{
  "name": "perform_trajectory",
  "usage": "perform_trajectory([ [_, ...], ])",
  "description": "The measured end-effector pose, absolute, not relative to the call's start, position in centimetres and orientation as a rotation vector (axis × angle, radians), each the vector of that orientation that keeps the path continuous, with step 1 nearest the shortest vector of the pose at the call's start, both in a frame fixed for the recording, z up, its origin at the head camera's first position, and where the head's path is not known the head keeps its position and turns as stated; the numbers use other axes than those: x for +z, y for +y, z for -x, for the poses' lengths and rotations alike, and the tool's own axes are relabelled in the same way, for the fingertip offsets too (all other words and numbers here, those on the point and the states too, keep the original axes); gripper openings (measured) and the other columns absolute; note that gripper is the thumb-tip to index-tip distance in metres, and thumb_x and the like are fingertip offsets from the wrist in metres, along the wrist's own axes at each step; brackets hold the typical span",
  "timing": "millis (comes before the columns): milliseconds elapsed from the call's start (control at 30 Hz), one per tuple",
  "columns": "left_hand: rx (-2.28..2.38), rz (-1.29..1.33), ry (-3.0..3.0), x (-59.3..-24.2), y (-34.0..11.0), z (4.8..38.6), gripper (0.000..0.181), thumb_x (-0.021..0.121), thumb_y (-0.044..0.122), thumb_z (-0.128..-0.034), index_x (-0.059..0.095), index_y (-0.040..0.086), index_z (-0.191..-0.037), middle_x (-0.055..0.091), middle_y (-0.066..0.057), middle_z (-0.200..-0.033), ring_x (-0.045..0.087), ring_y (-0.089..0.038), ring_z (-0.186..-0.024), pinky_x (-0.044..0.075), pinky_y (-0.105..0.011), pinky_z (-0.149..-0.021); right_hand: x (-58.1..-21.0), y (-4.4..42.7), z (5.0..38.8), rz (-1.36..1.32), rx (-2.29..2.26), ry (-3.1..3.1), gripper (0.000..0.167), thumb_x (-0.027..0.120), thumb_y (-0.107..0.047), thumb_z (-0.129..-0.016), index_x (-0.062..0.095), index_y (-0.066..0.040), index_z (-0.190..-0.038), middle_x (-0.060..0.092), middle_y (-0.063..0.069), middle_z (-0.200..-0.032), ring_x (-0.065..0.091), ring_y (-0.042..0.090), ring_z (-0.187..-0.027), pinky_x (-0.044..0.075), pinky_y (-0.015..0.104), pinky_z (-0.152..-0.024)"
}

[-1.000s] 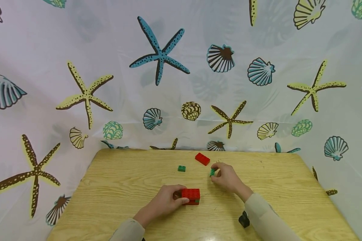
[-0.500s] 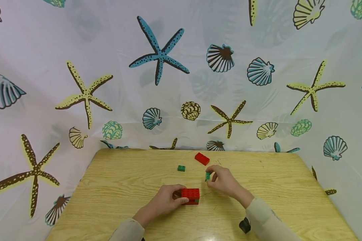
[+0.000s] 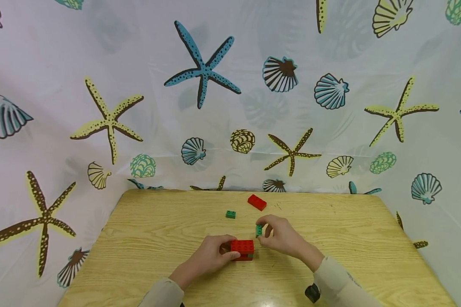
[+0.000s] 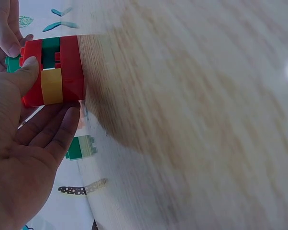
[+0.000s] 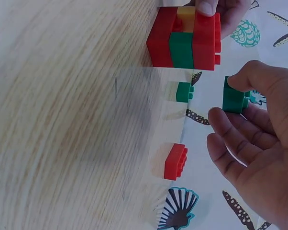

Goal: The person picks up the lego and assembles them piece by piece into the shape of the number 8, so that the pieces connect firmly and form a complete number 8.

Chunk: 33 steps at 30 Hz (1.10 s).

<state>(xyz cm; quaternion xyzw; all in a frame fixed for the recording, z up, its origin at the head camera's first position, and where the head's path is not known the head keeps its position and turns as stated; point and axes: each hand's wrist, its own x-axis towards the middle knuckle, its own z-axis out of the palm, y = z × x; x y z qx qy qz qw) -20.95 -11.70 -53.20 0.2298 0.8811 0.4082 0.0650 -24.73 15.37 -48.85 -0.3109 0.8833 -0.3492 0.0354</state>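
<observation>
The left hand (image 3: pixel 214 254) grips the left end of a block stack (image 3: pixel 243 246), thumb in front, fingers behind. In the left wrist view the stack (image 4: pixel 71 72) shows red bricks at top and bottom, with a yellow brick (image 4: pixel 51 86) and a green one between them. The right wrist view shows the stack (image 5: pixel 205 43) from its other side. Just right of the stack, the right hand (image 3: pixel 284 237) pinches a small green brick (image 3: pixel 259 230) between thumb and fingers. That green brick (image 5: pixel 234 98) is held off the table and apart from the stack.
Behind the stack lie a loose green brick (image 3: pixel 231 214) and a red brick (image 3: pixel 257 202) on the wooden table (image 3: pixel 157 221). A dark object (image 3: pixel 312 293) is beside the right sleeve. A patterned cloth (image 3: pixel 223 98) hangs around the back and sides.
The right hand has carried the small green brick leftward and toward the near side, close to the stack. The left hand and the stack have stayed in place.
</observation>
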Motion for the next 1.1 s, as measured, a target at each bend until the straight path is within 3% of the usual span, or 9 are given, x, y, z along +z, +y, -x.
perform_trajectory([
  [300, 1.237, -0.701, 2.664, -53.1, -11.7, 20.9, 0.043, 0.073, 0.037, -0.1008, 0.071, 0.007, -0.131, 0.079, -0.005, -0.111, 0.067, -0.007, -0.087, 0.054, -0.024, -0.074, -48.5, 14.8, 24.1, 0.975, -1.078, 2.659, 0.032, 0.075, -0.013, -0.095, 0.069, -0.006, -0.126, 0.071, 0.008, -0.121, 0.068, 0.020, -0.089, 0.053, 0.024, -0.069],
  [600, 1.252, -0.708, 2.659, -53.1, -11.7, 20.9, 0.041, 0.073, 0.036, -0.1008, 0.072, 0.008, -0.130, 0.079, -0.006, -0.111, 0.069, -0.009, -0.089, 0.055, -0.024, -0.074, -48.7, 14.3, 23.8, 1.021, -1.061, 2.618, 0.033, 0.077, -0.013, -0.095, 0.068, -0.006, -0.126, 0.071, 0.008, -0.122, 0.068, 0.019, -0.087, 0.053, 0.024, -0.070],
  [833, 1.257, -0.721, 2.651, -53.2, -11.7, 20.9, 0.037, 0.072, 0.037, -0.1012, 0.073, 0.010, -0.127, 0.079, -0.005, -0.109, 0.069, -0.011, -0.088, 0.055, -0.024, -0.074, -48.8, 13.9, 23.5, 1.039, -1.059, 2.577, 0.034, 0.076, -0.014, -0.095, 0.069, -0.003, -0.126, 0.072, 0.009, -0.121, 0.065, 0.010, -0.083, 0.053, 0.022, -0.070],
  [1100, 1.260, -0.725, 2.649, -52.9, -11.6, 20.9, 0.037, 0.071, 0.036, -0.1016, 0.073, 0.010, -0.127, 0.078, -0.005, -0.109, 0.069, -0.011, -0.089, 0.055, -0.023, -0.074, -48.7, 13.9, 23.5, 1.079, -1.048, 2.579, 0.033, 0.076, -0.013, -0.095, 0.069, -0.002, -0.125, 0.072, 0.010, -0.120, 0.069, 0.014, -0.084, 0.053, 0.022, -0.070],
])
